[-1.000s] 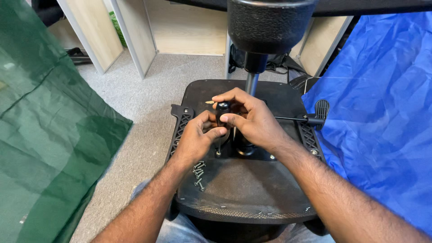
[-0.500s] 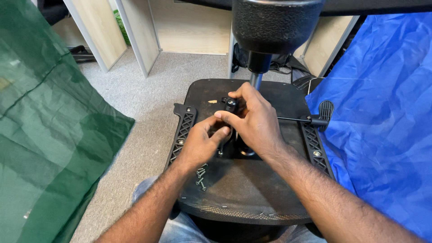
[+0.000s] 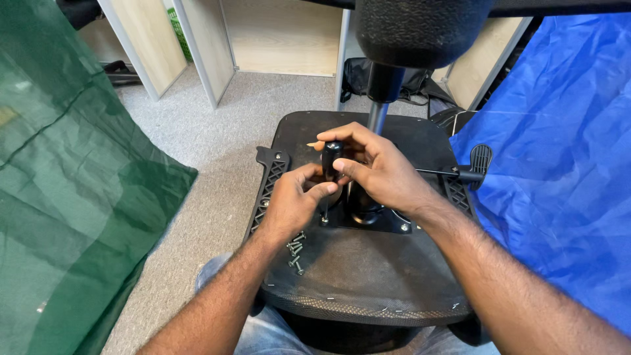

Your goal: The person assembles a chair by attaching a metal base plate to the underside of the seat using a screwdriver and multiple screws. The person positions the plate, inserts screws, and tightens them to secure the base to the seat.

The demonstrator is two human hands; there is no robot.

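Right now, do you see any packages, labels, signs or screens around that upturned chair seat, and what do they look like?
Green package: far back on the left, between the pale wooden panels; narrow, bright green with light markings, mostly hidden.
White marks on the green cloth: thin pale lines, too faint to tell apart.
No screens or signs in view.
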